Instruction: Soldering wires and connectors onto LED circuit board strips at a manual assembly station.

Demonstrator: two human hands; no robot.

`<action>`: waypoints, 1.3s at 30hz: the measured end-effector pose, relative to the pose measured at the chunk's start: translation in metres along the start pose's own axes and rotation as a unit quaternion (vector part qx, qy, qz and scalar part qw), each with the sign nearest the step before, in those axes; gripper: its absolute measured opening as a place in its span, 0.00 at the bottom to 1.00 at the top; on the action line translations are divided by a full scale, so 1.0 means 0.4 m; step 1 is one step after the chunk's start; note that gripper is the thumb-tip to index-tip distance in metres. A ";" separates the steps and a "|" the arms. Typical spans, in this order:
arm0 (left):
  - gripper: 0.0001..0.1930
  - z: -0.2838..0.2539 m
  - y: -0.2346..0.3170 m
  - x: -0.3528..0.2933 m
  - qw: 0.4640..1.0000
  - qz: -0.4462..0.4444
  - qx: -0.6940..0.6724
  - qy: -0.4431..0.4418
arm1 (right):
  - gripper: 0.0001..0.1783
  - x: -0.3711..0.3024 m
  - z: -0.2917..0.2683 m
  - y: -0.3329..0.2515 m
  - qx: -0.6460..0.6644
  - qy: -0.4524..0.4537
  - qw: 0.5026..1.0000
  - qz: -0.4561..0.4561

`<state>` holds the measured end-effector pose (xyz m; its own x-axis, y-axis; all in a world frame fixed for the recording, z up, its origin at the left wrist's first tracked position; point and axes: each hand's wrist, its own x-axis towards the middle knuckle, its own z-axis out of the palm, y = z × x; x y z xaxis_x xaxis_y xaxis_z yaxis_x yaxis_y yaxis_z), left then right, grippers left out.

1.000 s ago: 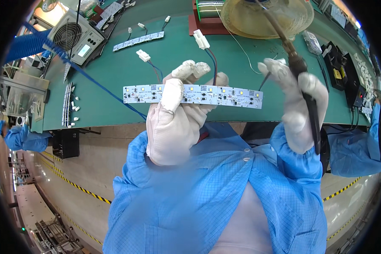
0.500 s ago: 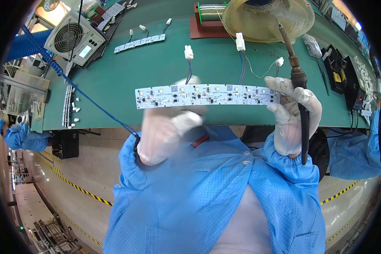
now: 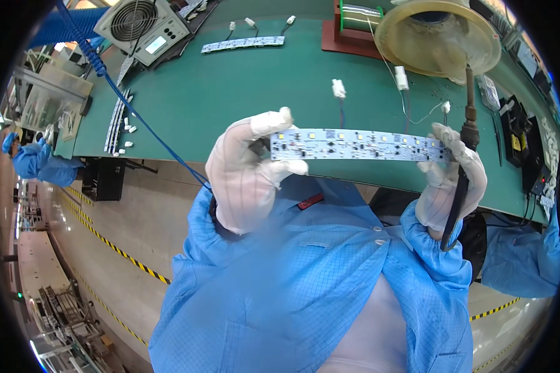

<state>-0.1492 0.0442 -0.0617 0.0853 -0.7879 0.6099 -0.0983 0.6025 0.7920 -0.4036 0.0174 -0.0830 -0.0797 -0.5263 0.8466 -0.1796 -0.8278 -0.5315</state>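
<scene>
At the far left rim a person in blue point(image 3: 34, 163) is cut off by the picture's dark edge and little of them can be made out. A grey box with a round fan grille point(image 3: 142, 25) stands at the back of the green bench point(image 3: 230, 93), and a coiled blue cable point(image 3: 115, 87) runs down across the mat. The left hand point(image 3: 246, 171), in a white ribbed fabric glove, is closed on the left end of a long, narrow white circuit strip point(image 3: 358, 144); its palm side is hidden. The strip is held level above the bench's near edge, dotted with small square parts; fine markings cannot be read. Thin wires with white plastic plugs point(image 3: 338, 88) hang behind it. The right hand point(image 3: 449, 180), also gloved, is pinched on the strip's right end and wrapped around a dark-handled soldering iron point(image 3: 466, 133), whose tip is lost against a yellowish round dish point(image 3: 438, 34). Blue smock sleeves hide both wrists.
</scene>
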 end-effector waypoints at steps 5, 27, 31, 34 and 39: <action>0.27 0.007 0.001 0.003 0.999 -0.035 -0.036 0.011 | 0.23 0.002 0.006 0.020 -0.065 0.009 0.994 -0.084; 0.29 -0.022 -0.011 0.005 0.997 0.031 0.067 -0.008 | 0.32 0.006 -0.041 0.014 0.073 -0.051 0.996 0.007; 0.29 -0.025 -0.014 -0.004 1.000 -0.005 0.001 0.000 | 0.33 0.011 -0.046 0.004 0.117 -0.022 0.993 0.025; 0.30 -0.031 -0.026 -0.003 1.000 0.002 -0.015 -0.006 | 0.33 0.009 -0.041 -0.002 0.129 -0.004 0.991 0.044; 0.29 -0.032 -0.031 0.002 1.000 -0.001 -0.018 -0.009 | 0.33 0.014 -0.034 0.002 0.139 -0.004 0.989 0.046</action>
<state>-0.1353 0.0377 -0.0708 0.0680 -0.7905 0.6087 -0.0626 0.6055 0.7934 -0.4177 0.0164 -0.0782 -0.0755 -0.6023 0.7947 0.1047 -0.7974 -0.5943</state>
